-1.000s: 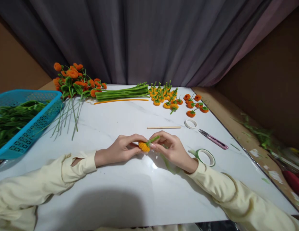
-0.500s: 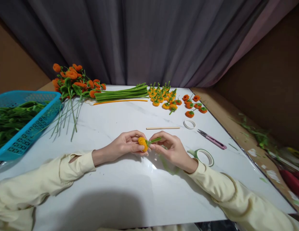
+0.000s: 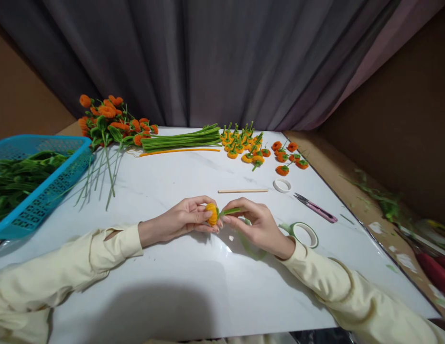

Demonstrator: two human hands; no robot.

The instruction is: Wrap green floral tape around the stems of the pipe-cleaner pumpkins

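My left hand is closed around a yellow fuzzy-wire flower head, thumb on its front. A short green stem points right from the flower. At the stem's base, the thumb and forefinger of my right hand are pinched together on pale green floral tape, mostly hidden by the fingers. A loose length of that tape hangs below the right palm, towards the tape roll standing beside my right wrist.
Beyond my hands lie a wooden stick, a white ring and pink-handled snips. Yellow flower heads, orange ones and green stems line the back. At left stands a blue basket of leaves.
The yellow flower has turned slightly in my left fingers, and my left thumb has shifted back on it. My right hand stays pinched at the stem's base, almost unmoved.
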